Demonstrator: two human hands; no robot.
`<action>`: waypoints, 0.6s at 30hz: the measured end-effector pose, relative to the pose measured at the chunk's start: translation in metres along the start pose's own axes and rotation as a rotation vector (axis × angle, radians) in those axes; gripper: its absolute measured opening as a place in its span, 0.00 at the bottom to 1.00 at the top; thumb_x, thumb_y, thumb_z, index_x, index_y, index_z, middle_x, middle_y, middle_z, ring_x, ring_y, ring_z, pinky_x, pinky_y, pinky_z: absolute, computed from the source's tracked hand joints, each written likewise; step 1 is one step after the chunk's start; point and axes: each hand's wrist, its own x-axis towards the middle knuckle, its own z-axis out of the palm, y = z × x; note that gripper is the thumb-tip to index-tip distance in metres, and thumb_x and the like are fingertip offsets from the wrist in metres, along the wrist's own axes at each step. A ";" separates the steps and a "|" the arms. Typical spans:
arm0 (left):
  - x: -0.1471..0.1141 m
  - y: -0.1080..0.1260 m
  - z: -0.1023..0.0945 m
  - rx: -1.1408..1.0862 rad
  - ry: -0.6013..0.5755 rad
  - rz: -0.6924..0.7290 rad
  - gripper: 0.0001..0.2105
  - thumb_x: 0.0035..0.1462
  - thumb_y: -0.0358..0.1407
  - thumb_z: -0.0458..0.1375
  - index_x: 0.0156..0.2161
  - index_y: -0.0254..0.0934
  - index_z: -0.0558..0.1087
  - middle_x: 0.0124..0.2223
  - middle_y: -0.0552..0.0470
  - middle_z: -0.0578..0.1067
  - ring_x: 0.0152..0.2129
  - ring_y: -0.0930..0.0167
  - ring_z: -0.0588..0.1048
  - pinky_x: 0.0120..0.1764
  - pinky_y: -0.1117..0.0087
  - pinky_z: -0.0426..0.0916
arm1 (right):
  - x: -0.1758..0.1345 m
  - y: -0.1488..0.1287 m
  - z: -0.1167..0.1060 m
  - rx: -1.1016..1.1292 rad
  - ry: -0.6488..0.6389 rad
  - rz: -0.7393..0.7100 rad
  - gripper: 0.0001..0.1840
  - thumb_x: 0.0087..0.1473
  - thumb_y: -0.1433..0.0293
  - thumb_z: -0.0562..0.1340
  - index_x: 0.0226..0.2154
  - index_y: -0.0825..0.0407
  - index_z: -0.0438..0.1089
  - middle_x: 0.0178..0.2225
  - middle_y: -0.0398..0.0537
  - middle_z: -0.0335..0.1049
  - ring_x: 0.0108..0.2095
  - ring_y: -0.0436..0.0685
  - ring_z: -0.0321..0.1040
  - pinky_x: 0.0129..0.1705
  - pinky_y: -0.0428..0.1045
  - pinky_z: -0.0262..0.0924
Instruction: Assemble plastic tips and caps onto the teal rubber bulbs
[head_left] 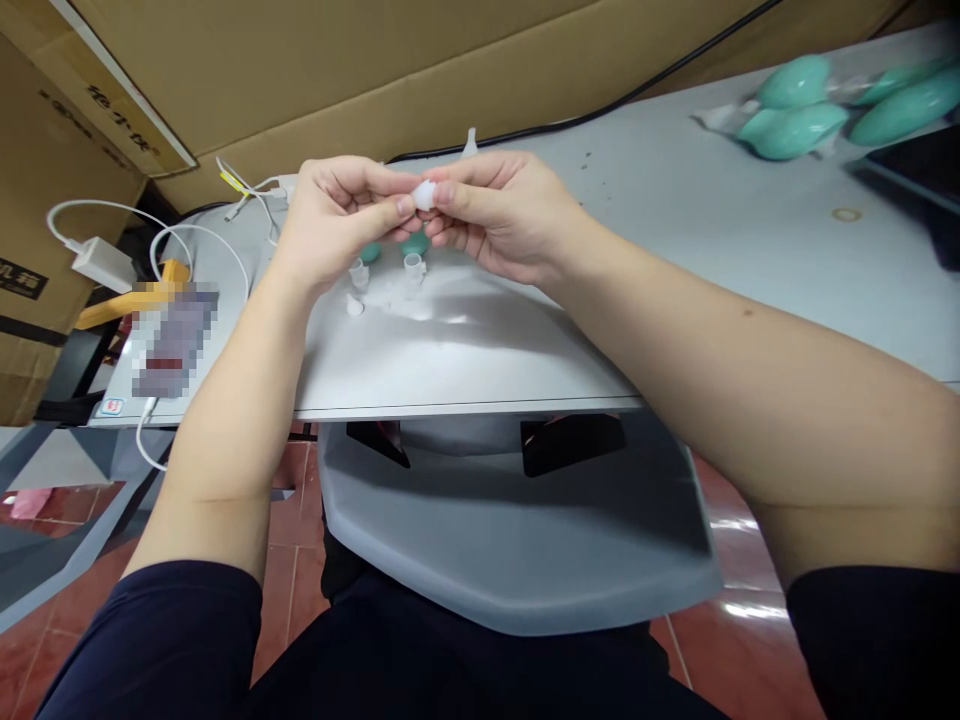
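Between the thumbs and fingers of both hands is a small white translucent plastic piece [424,195], held above the desk. My left hand [349,205] pinches its left side and my right hand [487,210] pinches its right side. Just below the hands stand two small clear plastic connectors [413,266] with short side spouts. A small white piece [354,305] lies nearer the desk's front. Teal rounded parts [415,242] show partly behind my fingers. A white pointed tip [471,143] sticks up beyond my right hand; its lower part is hidden.
Several teal bulbs [806,130] lie at the back right beside a dark flat object [919,165]. At left are a blurred phone [176,345], a white charger [105,263] with cables and a yellow-orange object [135,300]. Cardboard [360,70] rises behind the desk [465,360].
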 end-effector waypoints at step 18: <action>0.002 0.009 -0.001 -0.042 0.034 -0.093 0.15 0.71 0.50 0.67 0.52 0.43 0.86 0.44 0.54 0.89 0.44 0.62 0.90 0.52 0.51 0.87 | -0.002 -0.002 0.003 0.016 0.013 0.043 0.20 0.55 0.56 0.87 0.39 0.44 0.81 0.40 0.46 0.86 0.51 0.64 0.82 0.52 0.56 0.80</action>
